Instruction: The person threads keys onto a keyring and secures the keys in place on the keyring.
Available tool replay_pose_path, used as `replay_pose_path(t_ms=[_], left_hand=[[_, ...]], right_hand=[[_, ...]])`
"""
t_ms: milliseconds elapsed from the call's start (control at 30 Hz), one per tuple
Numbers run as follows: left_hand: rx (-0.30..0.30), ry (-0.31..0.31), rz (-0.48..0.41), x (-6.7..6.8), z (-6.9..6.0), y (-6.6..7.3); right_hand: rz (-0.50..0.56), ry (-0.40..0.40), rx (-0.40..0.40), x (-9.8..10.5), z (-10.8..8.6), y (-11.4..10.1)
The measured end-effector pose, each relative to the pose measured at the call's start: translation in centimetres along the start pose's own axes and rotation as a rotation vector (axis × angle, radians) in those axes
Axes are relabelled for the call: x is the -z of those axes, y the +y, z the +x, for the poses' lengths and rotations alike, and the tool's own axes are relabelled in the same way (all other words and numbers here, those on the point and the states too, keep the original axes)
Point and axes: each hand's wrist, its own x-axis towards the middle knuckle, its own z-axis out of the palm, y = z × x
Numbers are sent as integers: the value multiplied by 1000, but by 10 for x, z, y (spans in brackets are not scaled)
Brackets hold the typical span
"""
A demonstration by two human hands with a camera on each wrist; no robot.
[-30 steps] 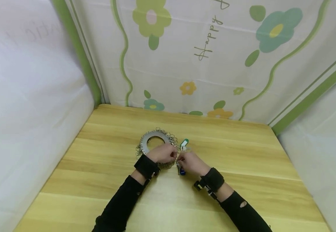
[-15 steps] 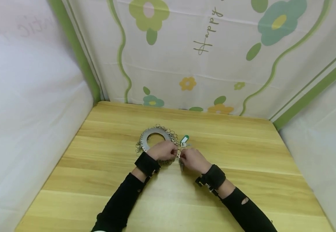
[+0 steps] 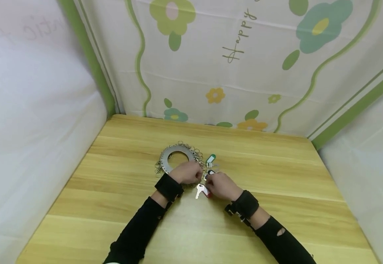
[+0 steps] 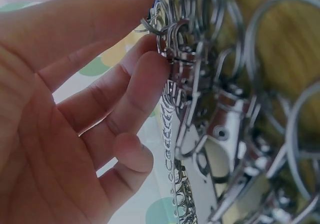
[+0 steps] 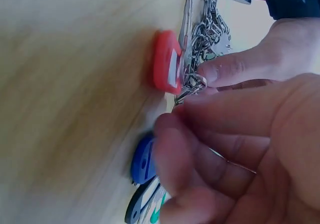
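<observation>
A silver metal ring plate (image 3: 166, 161), its rim hung with small clasps and split rings, lies mid-table. My left hand (image 3: 188, 172) rests over its right side and pinches a small metal ring (image 4: 159, 22) between thumb and forefinger. My right hand (image 3: 222, 186) is close beside it, thumb and forefinger together on the small key ring (image 5: 186, 90); the exact contact is hidden. A silver key (image 3: 199, 190) with a red key tag (image 5: 165, 62) hangs below the fingers. A blue key tag (image 5: 142, 159), a black key tag (image 5: 141, 200) and a green key tag (image 3: 211, 158) lie beyond.
The wooden table (image 3: 128, 146) reaches a white flowered cloth wall (image 3: 191, 73) at the back. White cloth sides (image 3: 39, 91) stand left and right. Black bands (image 3: 169, 187) with cameras circle both wrists.
The blue tag has gone from below my right hand to its far side. A key and red tag now show below the fingers. My left hand stays nearly in place.
</observation>
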Motion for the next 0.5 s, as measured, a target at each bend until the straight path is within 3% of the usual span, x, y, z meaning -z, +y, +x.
replay_pose_path(t_ms=[233,367,500], left_hand=[[20,-8,-18,-1,-4,-1],[1,13,-18,1,-6,-4],[-7,38,-25,7,-10,-7]], right_hand=[[-80,-19,39,-6,-1,-12],[-143,-21,65,-8,-2,-14],[-142,-40,69,-7,-4,-12]])
